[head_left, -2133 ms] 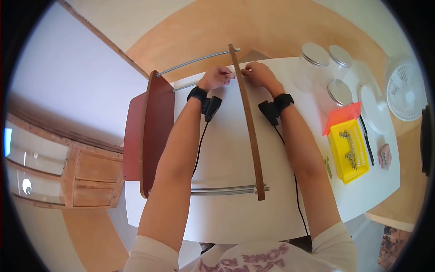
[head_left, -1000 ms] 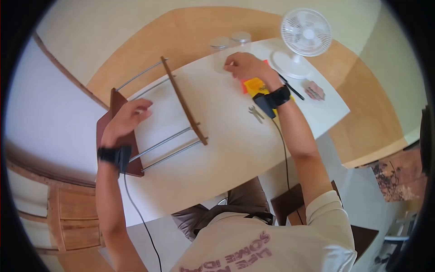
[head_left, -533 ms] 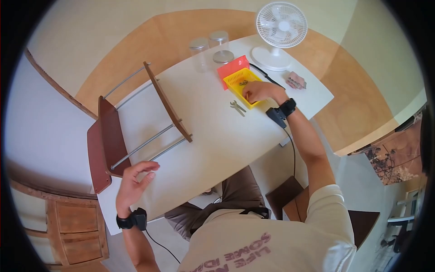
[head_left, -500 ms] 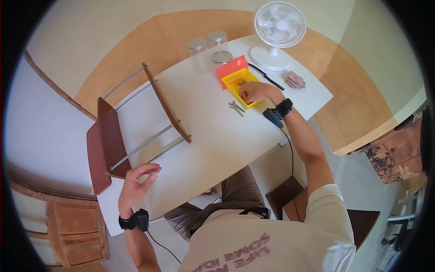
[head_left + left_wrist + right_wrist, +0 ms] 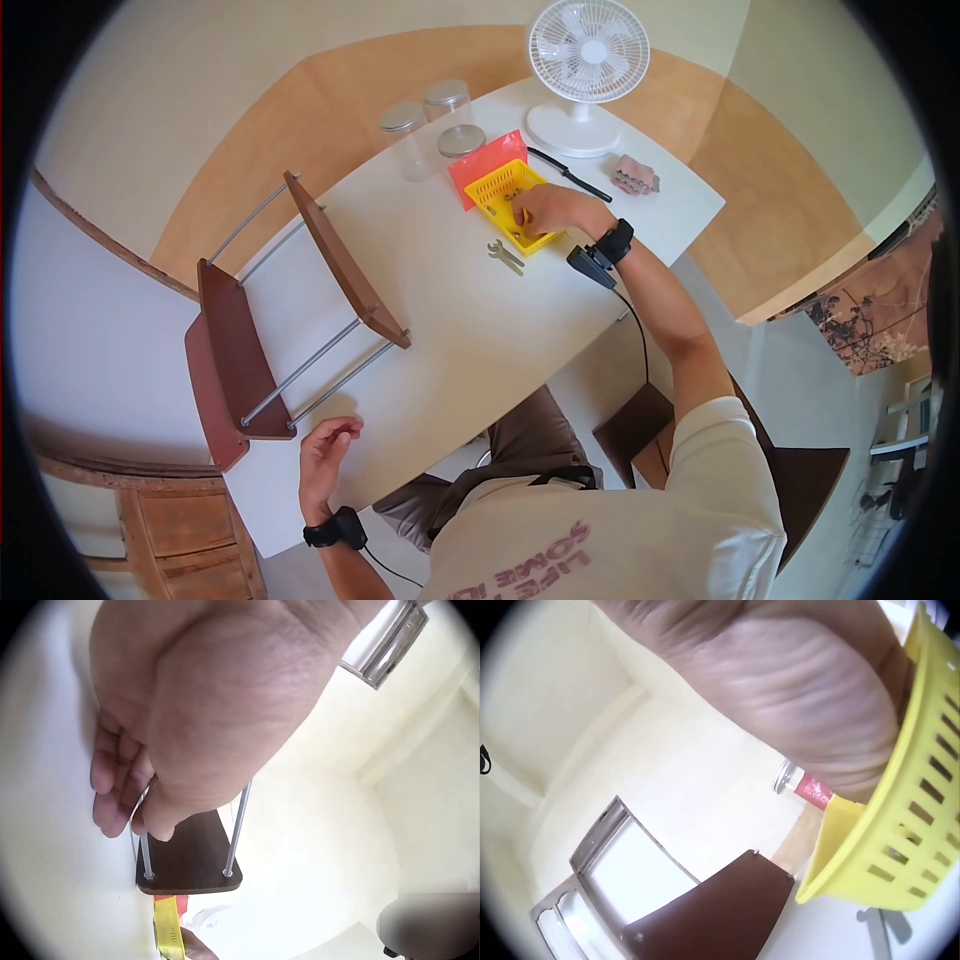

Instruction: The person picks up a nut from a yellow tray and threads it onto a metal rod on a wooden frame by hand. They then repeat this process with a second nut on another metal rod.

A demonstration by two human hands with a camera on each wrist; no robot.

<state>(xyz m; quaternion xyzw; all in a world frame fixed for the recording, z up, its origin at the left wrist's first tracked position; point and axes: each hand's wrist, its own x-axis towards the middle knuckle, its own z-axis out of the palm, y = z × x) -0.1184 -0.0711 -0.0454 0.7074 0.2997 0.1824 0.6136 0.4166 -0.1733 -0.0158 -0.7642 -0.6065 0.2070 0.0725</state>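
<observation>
My right hand (image 5: 552, 212) reaches down into a yellow plastic basket (image 5: 478, 196), which holds several small metal fittings. Its fingertips are inside the basket, and what they touch is hidden; in the right wrist view the palm (image 5: 802, 697) lies over the basket's slotted wall (image 5: 911, 825). At the table's near left, my left hand (image 5: 326, 455) rests with loosely curled fingers, nothing visible in its grip. Just beyond it stands a rack of brown boards (image 5: 335, 260) joined by metal rods (image 5: 300, 370); the rack's end board (image 5: 191, 859) shows past the thumb in the left wrist view.
Small flat wrenches (image 5: 506, 257) lie beside the basket on the white table (image 5: 450, 330). A red packet (image 5: 490, 163), clear jars with metal lids (image 5: 405, 140), a black strip-like tool (image 5: 568, 174), a pinkish bundle (image 5: 635, 175) and a white fan (image 5: 588, 60) stand or lie farther back.
Both hands have left the rack's board. My right hand has moved right into the basket, and my left has drawn back to the near left. The head view has turned rightward.
</observation>
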